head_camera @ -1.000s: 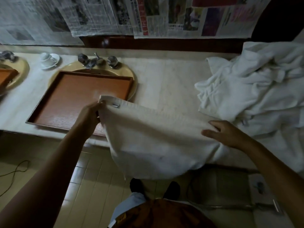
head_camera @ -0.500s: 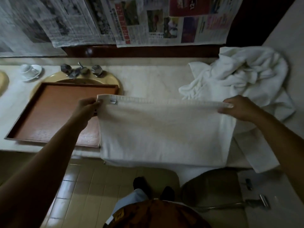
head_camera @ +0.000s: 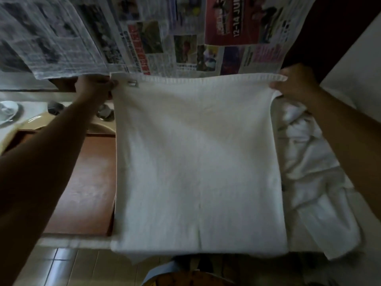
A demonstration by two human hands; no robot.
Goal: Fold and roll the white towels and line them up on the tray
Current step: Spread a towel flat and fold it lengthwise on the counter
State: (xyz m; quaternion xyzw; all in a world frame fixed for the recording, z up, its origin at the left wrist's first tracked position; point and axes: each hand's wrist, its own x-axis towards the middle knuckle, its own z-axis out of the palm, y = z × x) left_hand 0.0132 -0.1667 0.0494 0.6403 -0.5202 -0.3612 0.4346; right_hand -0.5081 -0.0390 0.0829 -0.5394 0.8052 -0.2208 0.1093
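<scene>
A white towel (head_camera: 198,162) hangs stretched in front of me, held up by its top edge. My left hand (head_camera: 92,87) pinches its top left corner, beside a small sewn label. My right hand (head_camera: 294,83) grips the top right corner. The towel's lower edge reaches past the counter's front edge. The brown tray (head_camera: 86,186) lies on the counter to the left, partly hidden behind the towel and my left arm. A heap of crumpled white towels (head_camera: 313,172) lies on the counter to the right.
Newspaper sheets (head_camera: 144,38) cover the wall behind. A yellow sink basin with metal taps (head_camera: 103,114) sits under the tray's far end. A white cup on a saucer (head_camera: 8,110) stands at far left. Tiled floor (head_camera: 61,265) shows below the counter edge.
Both hands have raised the towel from counter height up to wall level and pulled it taut between them. The view has moved closer and tilted up.
</scene>
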